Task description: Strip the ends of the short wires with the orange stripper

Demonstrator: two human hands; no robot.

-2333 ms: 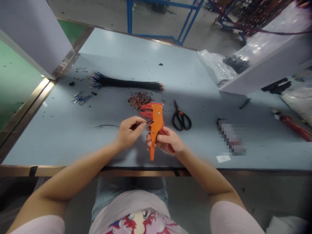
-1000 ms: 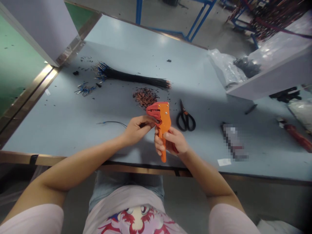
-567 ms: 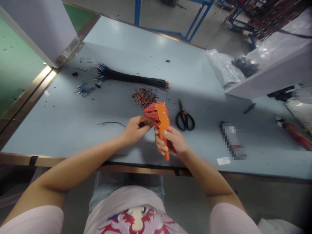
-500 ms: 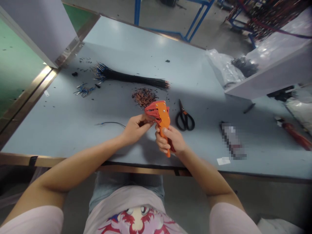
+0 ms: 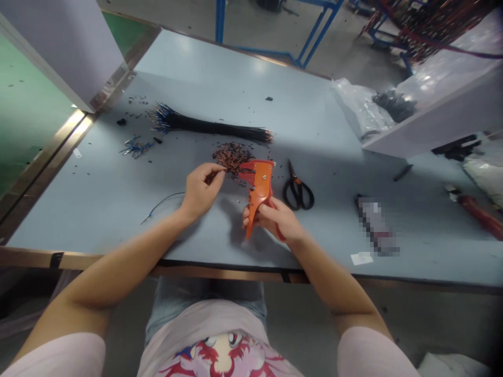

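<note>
- The left hand point(image 5: 202, 191) is pinching a wire point(image 5: 162, 200) between thumb and finger — the blue end is trailing out leftward.
- The right hand point(image 5: 275, 217) is gripping the stripper point(image 5: 263, 180) over the table point(image 5: 196, 63), jaws parted near the wire's tip.
- Scraps point(image 5: 231, 155) are lying beyond — scissors point(image 5: 297, 192) to the stripper's right.

**Colour and Pattern Key**

Hand tool point(image 5: 263, 183): orange, red jaws. Single wire point(image 5: 165, 198): black, blue near one end. Wire bundle point(image 5: 212, 126): black, one end blue, the other copper. Scissors point(image 5: 297, 181): black, orange at the pivot. Counter point(image 5: 78, 209): pale blue-grey. Shirt point(image 5: 204, 319): pale pink, printed largely in red.
</note>
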